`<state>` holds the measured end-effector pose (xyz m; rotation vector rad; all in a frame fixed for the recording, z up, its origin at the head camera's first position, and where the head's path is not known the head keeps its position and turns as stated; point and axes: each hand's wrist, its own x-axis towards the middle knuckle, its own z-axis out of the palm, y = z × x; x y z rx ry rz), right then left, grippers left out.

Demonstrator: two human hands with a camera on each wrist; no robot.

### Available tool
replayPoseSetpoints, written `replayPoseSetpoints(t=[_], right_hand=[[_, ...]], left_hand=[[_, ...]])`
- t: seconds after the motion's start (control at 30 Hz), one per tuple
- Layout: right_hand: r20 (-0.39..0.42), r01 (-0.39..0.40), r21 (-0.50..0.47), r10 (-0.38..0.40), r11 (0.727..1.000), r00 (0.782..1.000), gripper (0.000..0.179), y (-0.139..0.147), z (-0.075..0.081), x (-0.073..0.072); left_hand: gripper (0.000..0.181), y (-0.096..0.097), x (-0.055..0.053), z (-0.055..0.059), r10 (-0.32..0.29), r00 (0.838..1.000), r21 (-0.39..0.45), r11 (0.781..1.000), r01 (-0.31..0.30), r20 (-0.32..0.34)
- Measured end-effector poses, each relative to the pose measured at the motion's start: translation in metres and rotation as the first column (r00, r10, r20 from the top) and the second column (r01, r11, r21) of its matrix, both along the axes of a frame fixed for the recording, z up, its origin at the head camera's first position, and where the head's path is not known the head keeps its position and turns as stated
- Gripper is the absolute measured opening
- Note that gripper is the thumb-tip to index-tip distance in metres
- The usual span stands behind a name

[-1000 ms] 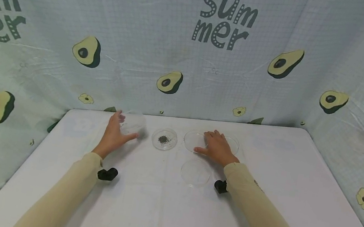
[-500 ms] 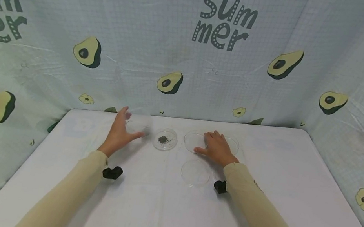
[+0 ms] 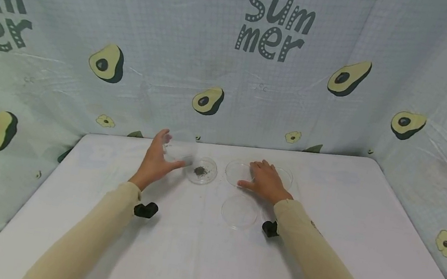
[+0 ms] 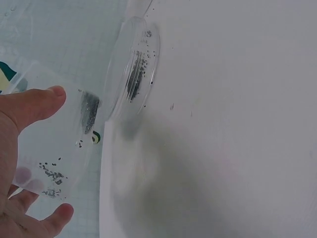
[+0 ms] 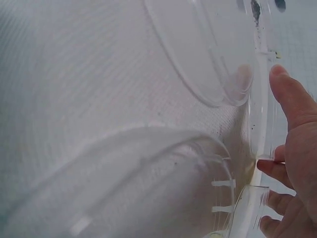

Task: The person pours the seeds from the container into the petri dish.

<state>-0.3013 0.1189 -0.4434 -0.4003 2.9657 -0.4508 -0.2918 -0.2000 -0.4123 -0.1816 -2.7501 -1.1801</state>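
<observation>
My left hand (image 3: 159,158) grips a clear, tilted plastic container (image 4: 47,144) between thumb and fingers. Dark granules lie in it, some gathered near one corner, as the left wrist view shows. Its lower end hangs at the left edge of a clear petri dish (image 3: 210,179) that has a small heap of dark granules in its middle. Farther right, my right hand (image 3: 267,183) rests with relaxed fingers among other clear dishes. Its thumb lies by the rim of one petri dish (image 3: 234,173), and the fingers partly cover another dish (image 3: 288,178).
A further clear dish (image 3: 239,213) lies nearer on the white table (image 3: 195,262), and one more shows partly beside the right wrist. Behind the table hangs a curtain (image 3: 159,17) printed with avocados. A few loose specks dot the tabletop in the left wrist view.
My left hand has carried the container right and slightly up, from beside the granule dish to its left edge. The right hand and the dishes have stayed in place.
</observation>
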Motion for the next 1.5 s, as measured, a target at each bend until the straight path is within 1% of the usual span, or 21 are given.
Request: replayPoseSetpoints(t=[0.37, 0.77, 0.87, 1.03, 1.33, 1.5], right_hand=[[0.0, -0.01, -0.001, 0.01, 1.0, 1.0, 0.085, 0.001, 0.001, 0.0], [0.014, -0.009, 0.005, 0.009, 1.0, 1.0, 0.086, 0.0, 0.003, 0.0], [0.005, -0.017, 0.015, 0.017, 1.0, 1.0, 0.086, 0.0, 0.003, 0.0], [-0.005, -0.02, 0.013, 0.02, 1.0, 1.0, 0.085, 0.0, 0.003, 0.001], [0.004, -0.004, 0.008, 0.004, 1.0, 1.0, 0.085, 0.0, 0.001, 0.001], [0.001, -0.004, 0.014, 0.004, 1.0, 1.0, 0.086, -0.001, 0.001, 0.001]], left_hand=[[0.103, 0.014, -0.001, 0.003, -0.024, 1.0, 0.002, 1.0, 0.024, -0.012], [0.103, 0.028, -0.007, 0.002, -0.085, 0.996, 0.05, 0.995, 0.086, -0.015], [0.103, 0.033, -0.008, 0.002, -0.095, 0.995, 0.047, 0.994, 0.096, -0.012], [0.102, 0.041, -0.01, 0.001, -0.094, 0.996, 0.023, 0.995, 0.094, -0.006], [0.101, 0.05, -0.011, -0.001, -0.123, 0.991, 0.0, 0.992, 0.123, -0.045], [0.105, 0.055, -0.012, -0.001, -0.144, 0.988, -0.025, 0.989, 0.142, -0.063]])
